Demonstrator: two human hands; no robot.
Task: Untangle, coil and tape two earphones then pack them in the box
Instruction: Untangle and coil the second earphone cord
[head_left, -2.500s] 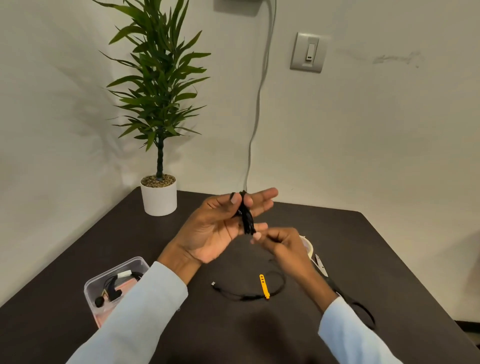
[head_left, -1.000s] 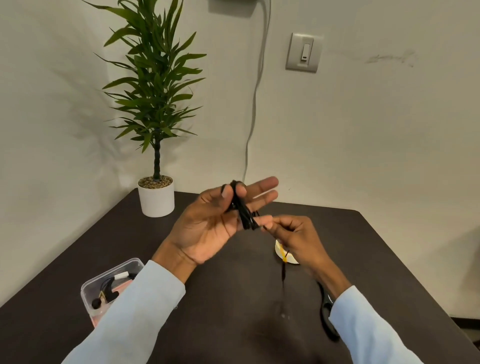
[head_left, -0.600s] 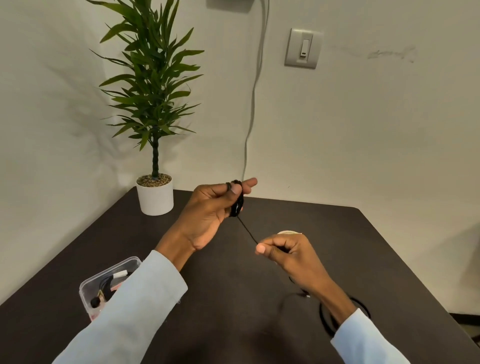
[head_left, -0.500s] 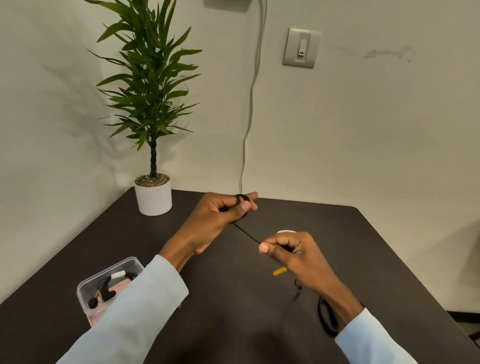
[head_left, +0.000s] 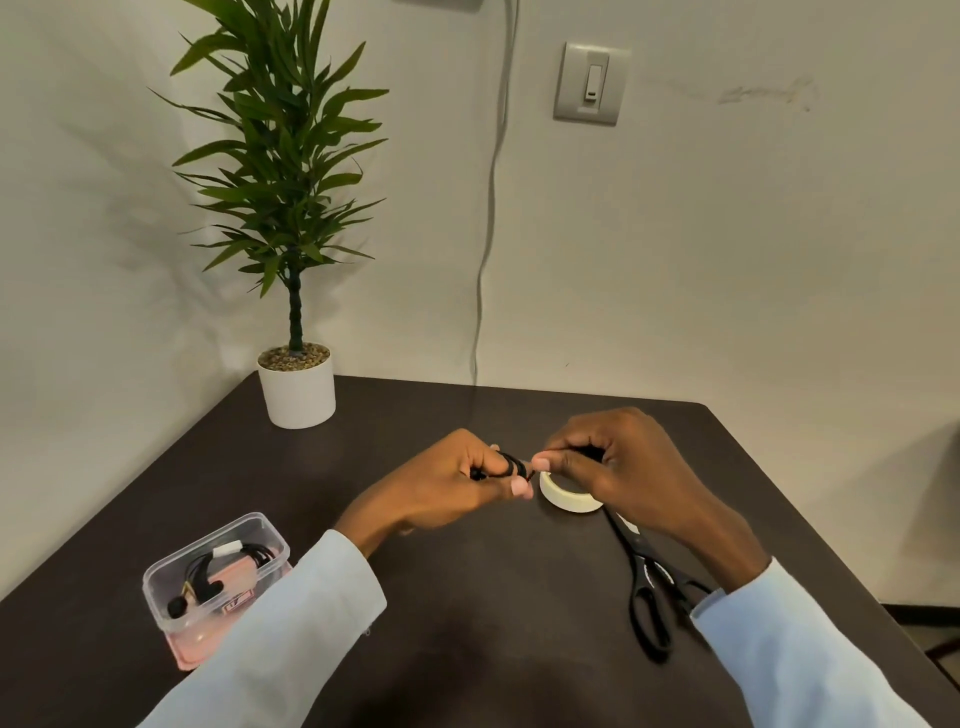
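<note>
My left hand (head_left: 447, 483) grips a small coil of black earphone cable (head_left: 511, 464) between thumb and fingers above the middle of the dark table. My right hand (head_left: 623, 462) is close against it, fingers curled, pinching the same cable at the coil's right side. A roll of white tape (head_left: 563, 498) lies on the table just below and behind my right hand. A clear plastic box (head_left: 171, 571) at the front left holds another black earphone (head_left: 208, 582) with a white band on it.
Black scissors (head_left: 644, 587) lie right of centre, partly under my right wrist. A potted plant in a white pot (head_left: 297, 392) stands at the back left corner. The dark table (head_left: 493, 597) meets the wall at the back and left.
My hands have come together and lowered; the stretch of cable that ran between them is gone into the coil. The yellow tag that dangled below my right hand is out of sight.
</note>
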